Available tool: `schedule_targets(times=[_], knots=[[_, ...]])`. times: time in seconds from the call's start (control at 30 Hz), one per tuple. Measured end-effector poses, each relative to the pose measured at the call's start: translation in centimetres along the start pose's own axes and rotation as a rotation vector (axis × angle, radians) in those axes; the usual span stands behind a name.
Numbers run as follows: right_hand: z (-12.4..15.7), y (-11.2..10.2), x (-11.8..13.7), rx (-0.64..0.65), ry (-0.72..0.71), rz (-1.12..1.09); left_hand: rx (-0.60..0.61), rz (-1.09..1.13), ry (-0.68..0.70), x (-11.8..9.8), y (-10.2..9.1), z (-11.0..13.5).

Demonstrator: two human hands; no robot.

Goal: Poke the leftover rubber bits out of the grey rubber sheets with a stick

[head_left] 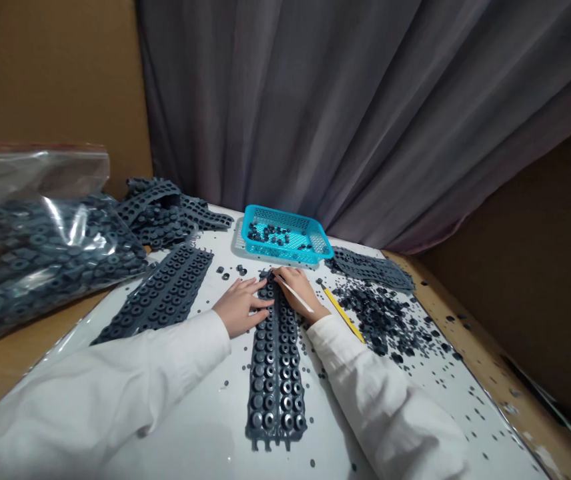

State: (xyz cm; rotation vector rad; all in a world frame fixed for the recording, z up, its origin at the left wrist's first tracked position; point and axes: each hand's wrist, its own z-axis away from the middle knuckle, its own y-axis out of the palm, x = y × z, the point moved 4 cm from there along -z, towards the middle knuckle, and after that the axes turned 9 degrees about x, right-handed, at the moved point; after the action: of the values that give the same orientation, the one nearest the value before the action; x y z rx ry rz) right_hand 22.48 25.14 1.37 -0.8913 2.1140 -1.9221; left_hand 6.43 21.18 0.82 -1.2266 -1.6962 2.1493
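Note:
A long dark rubber strip studded with round moulded parts lies lengthwise on the white table in front of me. My left hand rests flat on the strip's far left edge, fingers stretched out. My right hand is closed round a thin white stick, its tip at the strip's far end. Both arms wear white sleeves.
A turquoise basket with loose dark parts stands behind the strip. More strips lie at left, in a heap and at right. Loose bits and a yellow pencil lie right. A clear bag of strips sits far left.

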Motion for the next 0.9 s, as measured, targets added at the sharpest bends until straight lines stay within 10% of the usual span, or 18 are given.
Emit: schedule_targets(times=[0.9], knots=[[0.7,-1.9,-0.6,-0.233,0.086,-0.411,0.035,-0.041,-0.009,0.0,0.0,-0.1]])
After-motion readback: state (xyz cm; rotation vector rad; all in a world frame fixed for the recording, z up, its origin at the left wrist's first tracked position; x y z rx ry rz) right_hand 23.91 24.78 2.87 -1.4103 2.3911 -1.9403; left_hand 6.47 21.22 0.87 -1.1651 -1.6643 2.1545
